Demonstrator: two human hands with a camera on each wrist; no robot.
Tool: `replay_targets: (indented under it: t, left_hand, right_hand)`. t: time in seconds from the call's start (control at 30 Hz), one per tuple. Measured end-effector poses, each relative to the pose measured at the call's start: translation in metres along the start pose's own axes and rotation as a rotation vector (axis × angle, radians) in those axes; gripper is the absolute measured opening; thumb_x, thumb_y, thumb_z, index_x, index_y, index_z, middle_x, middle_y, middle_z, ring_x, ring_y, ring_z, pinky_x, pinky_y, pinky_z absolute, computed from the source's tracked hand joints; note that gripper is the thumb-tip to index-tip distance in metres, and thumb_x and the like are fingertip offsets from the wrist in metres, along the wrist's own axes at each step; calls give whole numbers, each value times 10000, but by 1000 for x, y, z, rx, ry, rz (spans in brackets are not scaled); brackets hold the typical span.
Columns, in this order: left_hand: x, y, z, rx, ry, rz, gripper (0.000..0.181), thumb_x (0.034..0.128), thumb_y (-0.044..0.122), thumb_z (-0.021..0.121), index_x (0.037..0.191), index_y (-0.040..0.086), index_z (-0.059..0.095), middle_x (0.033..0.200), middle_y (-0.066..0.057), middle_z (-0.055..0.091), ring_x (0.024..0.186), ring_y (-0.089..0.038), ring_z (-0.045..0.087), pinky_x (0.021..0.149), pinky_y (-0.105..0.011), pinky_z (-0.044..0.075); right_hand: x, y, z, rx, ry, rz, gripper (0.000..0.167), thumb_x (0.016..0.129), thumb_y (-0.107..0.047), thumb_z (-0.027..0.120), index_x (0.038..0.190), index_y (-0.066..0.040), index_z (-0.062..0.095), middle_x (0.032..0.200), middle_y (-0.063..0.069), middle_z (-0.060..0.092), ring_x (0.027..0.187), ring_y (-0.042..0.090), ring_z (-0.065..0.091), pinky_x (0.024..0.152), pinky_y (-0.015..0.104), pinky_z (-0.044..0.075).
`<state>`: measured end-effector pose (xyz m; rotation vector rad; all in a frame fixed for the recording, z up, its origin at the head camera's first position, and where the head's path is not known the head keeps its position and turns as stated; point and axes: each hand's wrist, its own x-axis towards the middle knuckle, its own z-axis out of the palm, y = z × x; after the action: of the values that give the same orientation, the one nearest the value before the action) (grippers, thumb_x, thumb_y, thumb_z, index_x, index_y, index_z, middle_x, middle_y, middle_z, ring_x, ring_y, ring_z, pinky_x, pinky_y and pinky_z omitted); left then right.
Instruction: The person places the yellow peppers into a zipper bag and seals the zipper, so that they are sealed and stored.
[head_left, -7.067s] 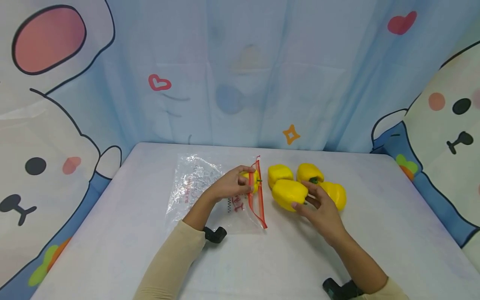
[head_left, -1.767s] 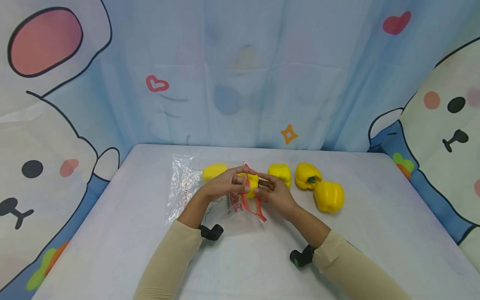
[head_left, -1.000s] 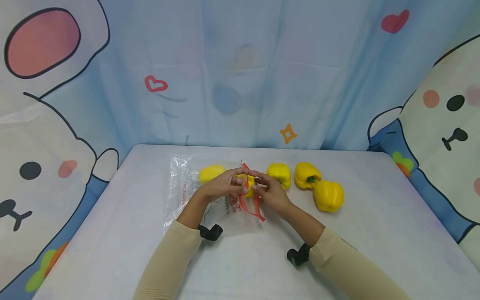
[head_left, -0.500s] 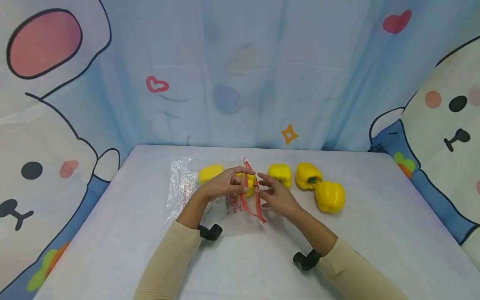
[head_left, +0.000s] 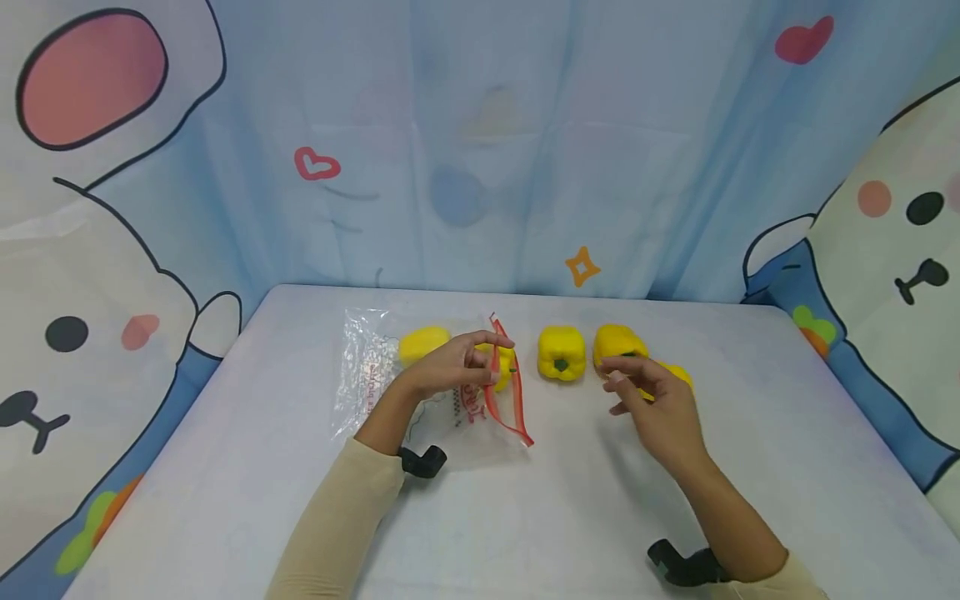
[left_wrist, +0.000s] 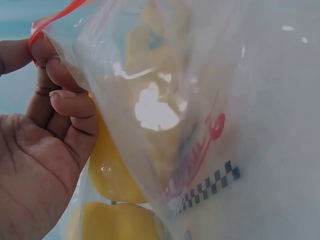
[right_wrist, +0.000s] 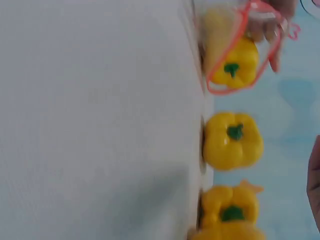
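Note:
My left hand (head_left: 450,367) pinches the red-edged mouth of a clear zip bag (head_left: 360,375), which lies on its side with its mouth spread to the right. Two yellow bell peppers are inside: one deeper (head_left: 423,343), the other at the mouth (head_left: 506,369), stem outward. In the left wrist view, thumb and fingers grip the red strip (left_wrist: 60,17). My right hand (head_left: 663,417), fingers loosely bent and holding nothing visible, hovers before two loose peppers, one at the back (head_left: 617,339) and one mostly hidden by the hand (head_left: 681,373). Another loose pepper (head_left: 561,354) sits between bag and right hand.
A white-covered table (head_left: 480,533) bears everything. Its far edge meets a blue cartoon curtain (head_left: 480,167). Black wrist cameras sit on the left wrist (head_left: 426,462) and right wrist (head_left: 682,564).
Over the seven seconds, a second pepper has gone from the right hand into the bag. In the last half second, the right hand has left the bag mouth and moved right toward the loose peppers.

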<state>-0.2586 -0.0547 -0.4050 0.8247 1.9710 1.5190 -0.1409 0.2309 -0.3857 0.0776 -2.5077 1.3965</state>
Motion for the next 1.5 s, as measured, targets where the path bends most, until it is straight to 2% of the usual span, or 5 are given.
replay_targets:
  t: [0.2, 0.5, 0.8, 0.97, 1.5]
  left_hand:
    - [0, -2, 1, 5, -5, -15, 564, 886, 143, 604, 1421, 60, 446, 658, -6, 505, 612, -293, 378, 613, -356, 372]
    - [-1, -1, 1, -6, -8, -10, 565, 885, 138, 605, 1420, 60, 443, 659, -10, 496, 623, -304, 380, 629, -373, 386]
    - [-3, 2, 0, -11, -10, -8, 556, 889, 133, 601, 1418, 58, 445, 720, -229, 456, 665, -439, 363, 631, -373, 398]
    - [-3, 1, -1, 8, 1, -19, 561, 879, 136, 595, 1418, 76, 452, 668, -99, 470, 667, -429, 372, 639, -371, 413]
    - [-4, 3, 0, 14, -2, -31, 552, 899, 124, 597, 1428, 84, 444, 628, 20, 447, 620, -313, 386, 631, -344, 407]
  right_hand:
    - [9, 25, -31, 125, 219, 225, 296, 1015, -263, 525, 1227, -91, 638, 1052, -185, 627, 860, 39, 604, 683, 121, 531]
    - [21, 61, -52, 382, 319, 482, 215, 991, -249, 575, 1189, -200, 643, 1039, -78, 566, 740, 137, 455, 529, 150, 470]
    - [18, 88, -60, 180, 205, 464, 355, 983, -326, 578, 1331, -258, 565, 1206, -76, 535, 852, 137, 477, 602, 155, 495]
    - [16, 100, -59, 0, 39, 413, 584, 977, -459, 542, 1517, -337, 357, 1547, 154, 342, 879, 120, 504, 674, 163, 514]
    - [10, 126, -65, -26, -195, 149, 819, 924, -277, 688, 1581, -267, 199, 1497, 231, 288, 738, 112, 536, 596, 255, 520]
